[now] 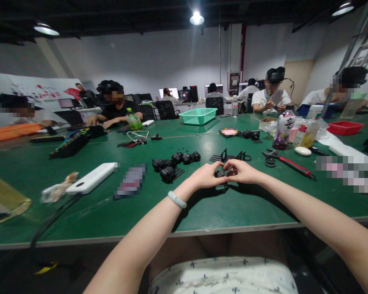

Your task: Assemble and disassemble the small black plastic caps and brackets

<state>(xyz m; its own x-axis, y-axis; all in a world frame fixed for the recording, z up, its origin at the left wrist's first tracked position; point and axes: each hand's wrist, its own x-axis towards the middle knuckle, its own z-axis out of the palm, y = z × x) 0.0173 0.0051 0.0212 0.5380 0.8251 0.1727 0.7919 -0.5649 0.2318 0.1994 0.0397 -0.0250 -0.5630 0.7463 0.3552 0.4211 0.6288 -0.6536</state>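
My left hand (pixel 213 174) and my right hand (pixel 239 171) meet above the green table (pixel 159 212). Both have their fingers curled round one small black plastic part (pixel 221 174), which they partly hide. Just behind them lie several flat black pieces (pixel 233 157), some with upright tabs and a ring. Left of my left hand sits a cluster of black cylindrical fittings (pixel 168 167). A wrench with red and black handles (pixel 294 166) rests to the right of my right hand, beside a black ring (pixel 270 162).
A white power bank (pixel 92 178) with a cable and a phone (pixel 130 181) lie at left. Bottles (pixel 282 128) and a white oval item (pixel 303 151) stand at right. A green basket (pixel 198 116) and a red tray (pixel 346 128) are farther back. Other people sit around the table.
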